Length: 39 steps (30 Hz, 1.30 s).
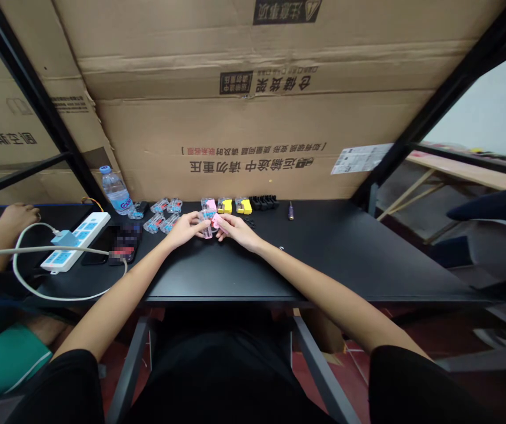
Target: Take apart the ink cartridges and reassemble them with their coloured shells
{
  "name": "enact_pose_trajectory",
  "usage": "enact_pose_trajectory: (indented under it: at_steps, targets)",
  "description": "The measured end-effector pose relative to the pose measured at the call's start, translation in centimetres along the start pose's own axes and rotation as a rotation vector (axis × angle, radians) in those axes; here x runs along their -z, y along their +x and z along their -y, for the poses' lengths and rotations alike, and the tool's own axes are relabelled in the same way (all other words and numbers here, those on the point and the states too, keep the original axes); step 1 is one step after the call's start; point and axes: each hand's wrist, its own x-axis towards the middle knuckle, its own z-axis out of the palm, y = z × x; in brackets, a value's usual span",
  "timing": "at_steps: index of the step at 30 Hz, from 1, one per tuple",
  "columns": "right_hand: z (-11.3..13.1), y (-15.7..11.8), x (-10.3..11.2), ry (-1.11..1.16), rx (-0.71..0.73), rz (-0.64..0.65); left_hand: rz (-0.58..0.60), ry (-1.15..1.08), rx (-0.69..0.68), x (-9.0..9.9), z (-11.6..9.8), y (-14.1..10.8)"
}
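Observation:
Near the middle of the black table, my left hand is closed on a clear plastic case with blue and pink parts. My right hand pinches a small pink piece against the right side of that case. Behind my hands stand a pink and clear unit, a yellow and clear unit and another yellow unit. Several clear cases with blue and red parts lie to the left of my left hand.
Black parts and a small screwdriver lie at the back right. To the left are a water bottle, a power strip, a cable and phones. Cardboard rises behind. Another person's hand is far left.

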Motion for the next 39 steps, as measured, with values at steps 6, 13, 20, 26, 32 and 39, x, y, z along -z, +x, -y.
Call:
enact_pose_trajectory:
  at_steps: [6,13,20,26,32,39]
  targets:
    - [0.1,-0.2,-0.3,-0.087,0.045,0.036,0.042,0.002,0.026,-0.4,0.4,-0.2]
    - [0.3,-0.4,-0.8,-0.074,0.029,-0.011,0.028,0.045,-0.052,-0.8,-0.3,-0.4]
    - [0.5,-0.5,-0.5,-0.124,0.044,0.033,0.053,0.144,-0.084,-0.5,-0.6,-0.7]
    - [0.1,-0.7,-0.5,-0.094,0.02,0.043,0.098,0.067,-0.034,-0.2,0.0,-0.4]
    - [-0.4,-0.6,-0.8,-0.058,0.012,0.075,0.149,0.013,-0.023,-0.2,-0.2,-0.4]
    - [0.2,-0.4,-0.5,0.099,-0.076,0.044,0.132,0.011,-0.042,-0.3,-0.7,-0.3]
